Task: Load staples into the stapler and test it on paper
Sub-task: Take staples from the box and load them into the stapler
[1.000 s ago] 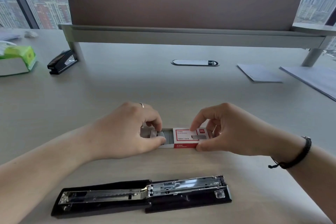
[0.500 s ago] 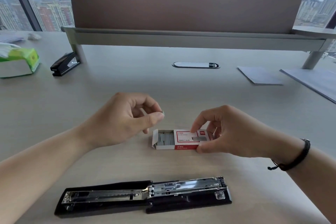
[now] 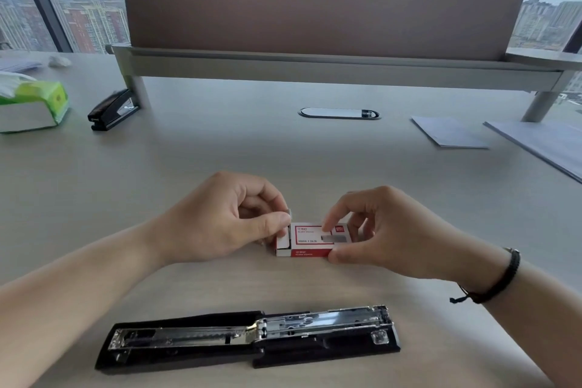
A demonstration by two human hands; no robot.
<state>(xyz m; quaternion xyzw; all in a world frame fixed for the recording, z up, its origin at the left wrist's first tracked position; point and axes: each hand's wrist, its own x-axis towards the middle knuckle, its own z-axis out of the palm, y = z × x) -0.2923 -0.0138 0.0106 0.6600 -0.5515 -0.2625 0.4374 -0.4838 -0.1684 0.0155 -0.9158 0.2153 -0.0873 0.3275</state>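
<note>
A black stapler [image 3: 248, 337] lies folded fully open near the desk's front edge, its shiny metal staple channel facing up. Beyond it sits a small red and white staple box [image 3: 307, 239]. My right hand [image 3: 390, 233] pinches the box's right end between thumb and fingers. My left hand [image 3: 230, 217] is at the box's left end, with a thin metal strip of staples [image 3: 290, 213] held between thumb and forefinger. The box's tray is pushed nearly closed. A sheet of paper [image 3: 447, 132] lies at the far right.
A second, closed black stapler [image 3: 111, 109] stands at the far left by the divider's leg. A green tissue pack [image 3: 31, 107] is at the left edge. A larger paper sheet [image 3: 541, 145] lies far right. A grey cable port [image 3: 338, 113] is set in the desk's middle.
My left hand took a staple strip out of the open tray, lifted it, then came back down to the box's left end. The tray has slid from open to nearly closed.
</note>
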